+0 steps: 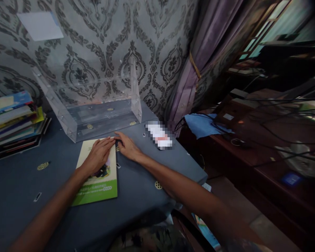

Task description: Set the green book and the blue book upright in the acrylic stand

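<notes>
A thin booklet (99,189) with a pale yellow and green cover lies flat on the dark blue cloth of the table (21,189). My left hand (98,155) rests palm down on the booklet's upper half, fingers spread. My right hand (127,146) lies flat on the cloth beside the booklet's top right corner, its fingertips meeting those of the left hand. Neither hand grips anything. Just behind the hands stands a clear acrylic box (94,98), open toward me.
A stack of books (14,120) sits at the left edge of the table. A blurred-out small object (159,134) lies right of the box. Patterned wall and purple curtain (199,63) behind; a wooden desk (265,140) with cables and a blue cloth (202,124) to the right.
</notes>
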### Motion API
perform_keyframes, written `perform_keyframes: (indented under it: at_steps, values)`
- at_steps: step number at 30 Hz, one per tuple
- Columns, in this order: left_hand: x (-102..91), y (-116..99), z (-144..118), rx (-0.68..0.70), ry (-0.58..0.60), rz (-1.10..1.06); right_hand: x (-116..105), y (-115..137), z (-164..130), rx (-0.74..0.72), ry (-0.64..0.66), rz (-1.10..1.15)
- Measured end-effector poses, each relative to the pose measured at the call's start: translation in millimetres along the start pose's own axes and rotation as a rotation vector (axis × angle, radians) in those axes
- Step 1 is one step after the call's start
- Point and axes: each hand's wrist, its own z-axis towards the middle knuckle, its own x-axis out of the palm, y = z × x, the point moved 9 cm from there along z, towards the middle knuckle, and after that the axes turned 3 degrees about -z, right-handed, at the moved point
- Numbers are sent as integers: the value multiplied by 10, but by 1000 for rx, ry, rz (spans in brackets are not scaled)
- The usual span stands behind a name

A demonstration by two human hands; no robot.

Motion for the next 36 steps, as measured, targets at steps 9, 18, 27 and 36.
perform_keyframes:
  at_steps: [9,18,27,36]
  values:
    - [-8,-134,-191,71,46,-41,20,-20,-8,-9,8,-52]
    - [-10,-350,-481,88,181,-60,34,-74,22,-17,13,-61]
    - [-39,-647,-934,217,117,-94,51,-64,16,-79,15,-138]
    - [-108,-964,-1350,244,90,-103,63,12,-31,-127,23,-224]
